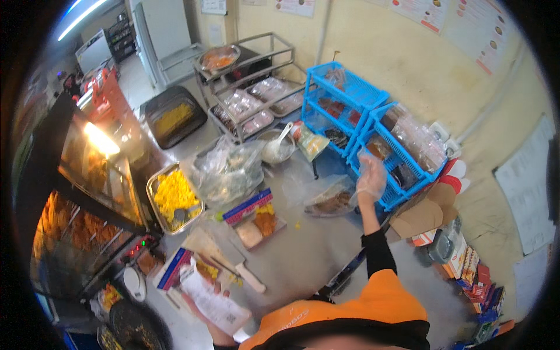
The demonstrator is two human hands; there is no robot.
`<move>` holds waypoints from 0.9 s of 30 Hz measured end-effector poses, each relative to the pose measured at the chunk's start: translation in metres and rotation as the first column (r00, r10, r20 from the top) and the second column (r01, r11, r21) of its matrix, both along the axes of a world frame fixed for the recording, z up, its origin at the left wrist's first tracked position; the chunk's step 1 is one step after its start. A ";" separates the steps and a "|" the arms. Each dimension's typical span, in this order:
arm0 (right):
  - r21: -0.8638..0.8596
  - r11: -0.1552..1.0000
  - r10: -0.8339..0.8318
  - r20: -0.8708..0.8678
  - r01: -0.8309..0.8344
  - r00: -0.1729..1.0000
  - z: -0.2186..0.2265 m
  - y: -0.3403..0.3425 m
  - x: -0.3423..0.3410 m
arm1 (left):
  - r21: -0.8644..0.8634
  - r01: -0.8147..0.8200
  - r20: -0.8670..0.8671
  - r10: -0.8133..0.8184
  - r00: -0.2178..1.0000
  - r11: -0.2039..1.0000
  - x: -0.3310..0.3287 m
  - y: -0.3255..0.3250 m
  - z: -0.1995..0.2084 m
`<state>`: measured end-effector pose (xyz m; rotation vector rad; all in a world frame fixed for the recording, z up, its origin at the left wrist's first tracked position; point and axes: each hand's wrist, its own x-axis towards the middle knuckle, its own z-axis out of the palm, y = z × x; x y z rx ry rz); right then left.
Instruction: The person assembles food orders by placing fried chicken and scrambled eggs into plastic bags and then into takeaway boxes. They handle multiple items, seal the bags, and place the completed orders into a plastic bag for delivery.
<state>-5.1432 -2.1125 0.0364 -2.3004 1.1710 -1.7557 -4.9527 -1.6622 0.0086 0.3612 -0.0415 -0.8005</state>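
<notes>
My left hand [220,290] is closed on a long white receipt [205,298], which covers most of its fingers. Behind the receipt lies a meal box [169,273] with a purple-edged lid and some yellow food, partly covered. In a clear plastic glove, my right hand [371,177] reaches up to the front of the lower blue basket [389,193]. Its fingers blur into the glove and the basket. Just left of it is a clear bag of brown food [331,200]. A second open box [261,226] holds a bun, a breaded piece and yellow bits.
A knife [251,277] and a wide blade [216,245] lie between the boxes. At left are a tray of yellow pieces [175,195] and a lit warming cabinet [87,192]. Plastic bags [227,169], a tub with a scoop [277,149] and a metal rack [239,76] stand farther back.
</notes>
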 end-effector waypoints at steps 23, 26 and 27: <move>0.531 0.846 0.279 -0.359 -0.051 0.890 0.138 -0.455 0.190 | 0.343 -0.025 -0.018 0.033 0.999 0.939 0.082 -0.134 -0.043; 0.586 0.802 0.454 -0.469 -0.118 0.758 0.167 -0.418 0.199 | 0.249 -0.017 0.055 0.004 0.998 0.968 0.086 -0.118 -0.041; 0.609 0.781 0.498 -0.474 -0.138 0.726 0.177 -0.395 0.200 | 0.193 0.001 0.109 -0.022 0.994 0.981 0.086 -0.114 -0.035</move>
